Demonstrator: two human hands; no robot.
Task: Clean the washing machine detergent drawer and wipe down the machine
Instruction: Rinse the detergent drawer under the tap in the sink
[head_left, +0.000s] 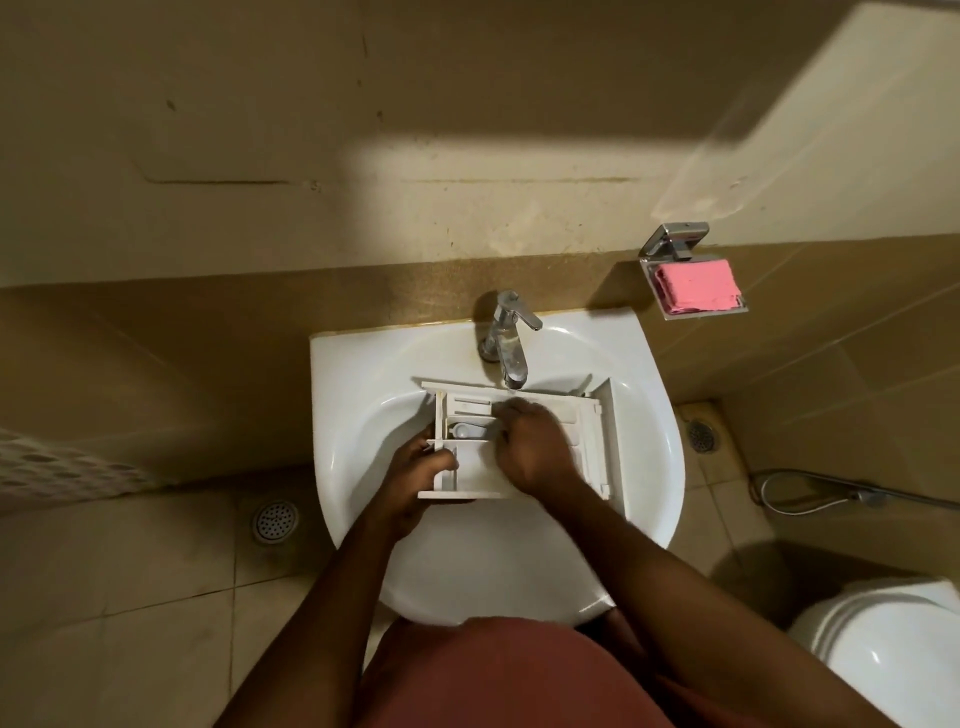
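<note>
The white plastic detergent drawer lies open side up in the white sink, its far end just under the tap, partitioned compartments showing. The left hand grips its left wall; the right hand sits curled over its middle.

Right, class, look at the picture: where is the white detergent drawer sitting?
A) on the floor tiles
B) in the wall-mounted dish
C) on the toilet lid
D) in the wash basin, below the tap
D: the detergent drawer lies inside the white basin, with its far edge just under the spout of the tap.
</note>
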